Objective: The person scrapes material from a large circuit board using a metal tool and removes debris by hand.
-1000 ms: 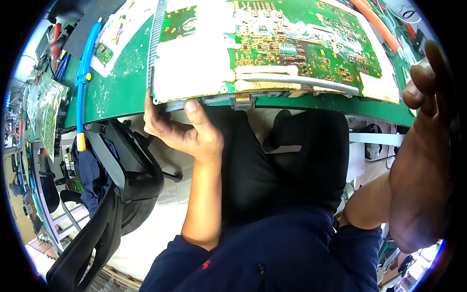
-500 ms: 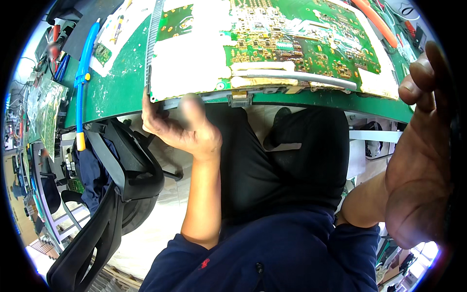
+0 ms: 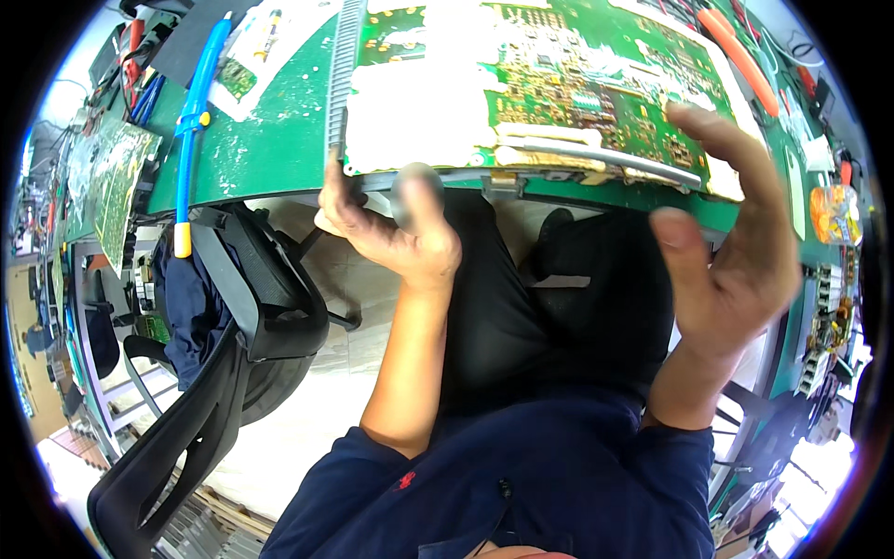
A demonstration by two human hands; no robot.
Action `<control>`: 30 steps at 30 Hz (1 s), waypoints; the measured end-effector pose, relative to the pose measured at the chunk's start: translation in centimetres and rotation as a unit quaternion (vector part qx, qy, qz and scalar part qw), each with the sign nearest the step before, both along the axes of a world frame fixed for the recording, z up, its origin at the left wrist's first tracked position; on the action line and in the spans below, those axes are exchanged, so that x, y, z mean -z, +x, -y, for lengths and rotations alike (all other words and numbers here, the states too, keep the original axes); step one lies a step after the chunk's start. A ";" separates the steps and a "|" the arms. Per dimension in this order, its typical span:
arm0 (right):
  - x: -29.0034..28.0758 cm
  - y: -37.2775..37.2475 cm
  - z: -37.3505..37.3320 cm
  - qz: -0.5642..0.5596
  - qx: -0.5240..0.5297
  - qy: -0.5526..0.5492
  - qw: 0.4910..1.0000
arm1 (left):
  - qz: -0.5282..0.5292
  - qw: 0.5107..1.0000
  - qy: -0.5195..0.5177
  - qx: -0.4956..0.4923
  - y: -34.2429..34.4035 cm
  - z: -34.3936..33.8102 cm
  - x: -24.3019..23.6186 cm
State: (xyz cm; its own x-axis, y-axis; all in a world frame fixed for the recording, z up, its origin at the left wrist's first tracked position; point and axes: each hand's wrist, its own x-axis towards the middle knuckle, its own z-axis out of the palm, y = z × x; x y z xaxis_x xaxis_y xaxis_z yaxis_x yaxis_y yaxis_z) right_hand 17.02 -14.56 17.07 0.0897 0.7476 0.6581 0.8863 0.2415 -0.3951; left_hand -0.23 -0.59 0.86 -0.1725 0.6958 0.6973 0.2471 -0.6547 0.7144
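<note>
A large green circuit board [image 3: 615,70] with white coated patches, a grey tube along its near side and a finned grey frame [image 3: 337,84] lies at the bench's front edge. My left hand [image 3: 396,233] grips its near left corner from below, fingers curled round the frame; the thumb is blurred. My right hand [image 3: 731,252] is open, fingers spread and slightly bent, fingertips over the board's right side; whether they touch it I cannot tell.
The green bench [image 3: 265,158] carries a blue tool [image 3: 197,130], a dark mat [image 3: 191,51], another board [image 3: 121,191] at left and orange-handled tools [image 3: 740,61] at right. A black chair [image 3: 247,326] stands left of my legs. An orange-yellow packet [image 3: 833,214] is at far right.
My right hand has swung from the far right edge of view leftward toward the board. My left hand stays on the corner. The whole view has shifted slightly, with the bench appearing further right and higher.
</note>
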 end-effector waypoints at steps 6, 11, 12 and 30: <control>2.1 0.5 -0.9 0.059 0.056 -0.053 0.995 | 0.048 0.998 -0.023 0.013 0.1 0.3 0.1; 2.4 0.6 -0.9 0.031 0.062 -0.065 0.996 | 0.050 0.998 -0.021 0.012 0.1 0.2 0.1; 2.4 0.5 -1.1 0.029 0.060 -0.066 0.996 | 0.050 0.999 -0.018 0.010 0.1 0.2 0.1; 3.7 0.2 -3.5 0.023 0.031 -0.029 0.999 | 0.091 0.994 -0.046 0.040 0.3 0.7 0.0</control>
